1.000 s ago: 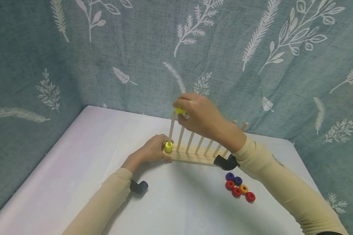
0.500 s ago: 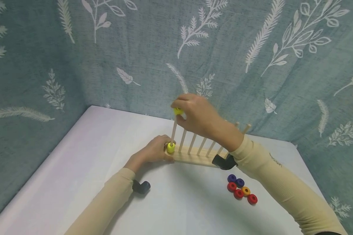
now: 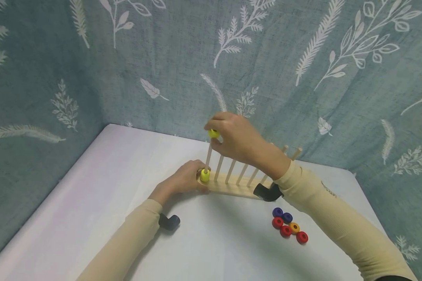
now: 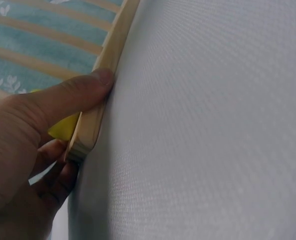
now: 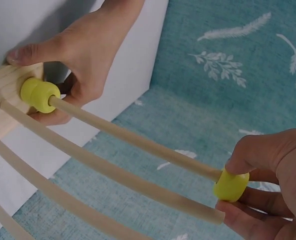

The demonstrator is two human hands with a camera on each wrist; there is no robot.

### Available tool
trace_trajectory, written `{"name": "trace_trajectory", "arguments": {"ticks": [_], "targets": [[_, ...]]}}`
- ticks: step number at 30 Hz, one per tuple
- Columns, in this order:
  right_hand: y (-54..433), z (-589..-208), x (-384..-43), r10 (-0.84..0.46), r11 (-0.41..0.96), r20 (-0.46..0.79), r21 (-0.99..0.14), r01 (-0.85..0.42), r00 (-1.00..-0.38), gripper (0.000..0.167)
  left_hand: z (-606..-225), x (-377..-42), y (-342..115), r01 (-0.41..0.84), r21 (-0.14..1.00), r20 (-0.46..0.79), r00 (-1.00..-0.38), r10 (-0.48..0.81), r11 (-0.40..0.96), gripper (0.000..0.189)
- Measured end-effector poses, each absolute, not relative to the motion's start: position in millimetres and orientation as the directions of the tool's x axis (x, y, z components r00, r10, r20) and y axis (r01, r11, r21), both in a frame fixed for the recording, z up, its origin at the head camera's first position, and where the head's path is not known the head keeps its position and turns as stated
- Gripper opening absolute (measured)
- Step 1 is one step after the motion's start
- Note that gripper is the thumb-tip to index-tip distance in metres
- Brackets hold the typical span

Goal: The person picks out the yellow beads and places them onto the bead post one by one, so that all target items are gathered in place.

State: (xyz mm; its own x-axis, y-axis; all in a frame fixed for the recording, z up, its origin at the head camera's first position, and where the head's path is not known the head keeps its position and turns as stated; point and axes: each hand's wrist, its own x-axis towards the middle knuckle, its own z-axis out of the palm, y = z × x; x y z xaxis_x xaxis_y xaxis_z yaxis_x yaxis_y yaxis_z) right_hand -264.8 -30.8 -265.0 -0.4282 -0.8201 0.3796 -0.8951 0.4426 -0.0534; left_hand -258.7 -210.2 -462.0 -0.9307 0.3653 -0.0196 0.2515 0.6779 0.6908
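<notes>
My right hand (image 3: 236, 137) pinches a yellow ring bead (image 5: 231, 185) between thumb and fingers. In the right wrist view that bead is at the tip of the end peg (image 5: 138, 142). At the foot of the same peg sit two stacked yellow beads (image 5: 39, 95); in the head view they look like one yellow lump. My left hand (image 3: 185, 177) grips the left end of the wooden pegboard base (image 3: 235, 189). Its thumb (image 4: 83, 95) lies along the front edge, seen in the left wrist view, with the fingers round the end.
Several more upright pegs (image 3: 231, 171) stand along the base, partly behind my right arm. Loose beads lie in front of its right end: two purple ones (image 3: 277, 212), three red ones (image 3: 285, 231) and an orange one (image 3: 294, 228). A patterned curtain (image 3: 154, 70) backs the white table (image 3: 204, 242).
My right hand has brought the yellow bead from just right of the end peg's top over onto its tip. The left hand keeps its hold on the base.
</notes>
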Motion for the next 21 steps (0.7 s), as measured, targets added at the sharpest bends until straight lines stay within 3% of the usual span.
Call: {"name": "trace_trajectory", "arguments": {"ticks": [10,21], "targets": [[-24,-259,-264,-0.812,0.47,0.351,-0.078,-0.879,-0.465,0.024,-460,-261,-209,0.271,0.688,-0.002,-0.927,0.375,0.673,0.062],[-6,-265,-265,-0.804,0.427,0.427,-0.069,-0.902,-0.414,0.021,-461,-261,-211,0.266,0.672,-0.008,-0.93,0.366,0.691,0.07]]}}
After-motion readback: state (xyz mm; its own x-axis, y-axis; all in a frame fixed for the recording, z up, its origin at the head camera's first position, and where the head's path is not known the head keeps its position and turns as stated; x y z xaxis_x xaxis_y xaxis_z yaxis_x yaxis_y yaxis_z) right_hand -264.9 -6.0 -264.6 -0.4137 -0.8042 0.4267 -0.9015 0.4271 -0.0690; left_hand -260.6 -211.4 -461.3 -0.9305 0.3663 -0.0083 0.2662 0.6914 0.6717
